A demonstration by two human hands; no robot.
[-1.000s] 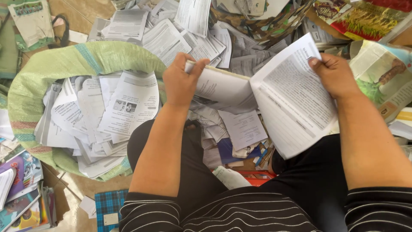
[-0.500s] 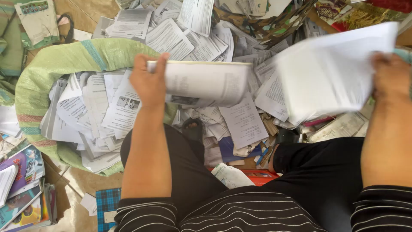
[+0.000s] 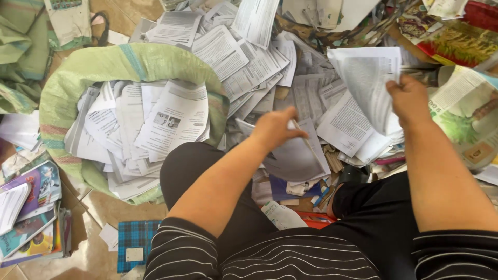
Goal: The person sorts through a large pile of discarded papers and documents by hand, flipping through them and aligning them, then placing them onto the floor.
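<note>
My left hand (image 3: 275, 129) is closed on a thin curved bundle of printed sheets (image 3: 298, 158), held above my lap just right of the green woven sack (image 3: 104, 65). My right hand (image 3: 410, 98) is raised at the right and grips a thicker sheaf of printed pages (image 3: 368, 83) by its lower edge, so the pages fan upward. The two bundles are apart. The sack stands open at the left, filled with loose printed pages (image 3: 171, 119).
A deep litter of loose papers (image 3: 254, 57) covers the floor ahead. A colourful magazine (image 3: 467, 114) lies at the right. Colourful books (image 3: 31, 207) are stacked at the lower left, with a blue plaid notebook (image 3: 132, 243) on the tiled floor beside my knee.
The open booklet held in both hands has come apart into two bundles. My left hand swung toward the sack, then back to the middle. My right hand lifted its pages.
</note>
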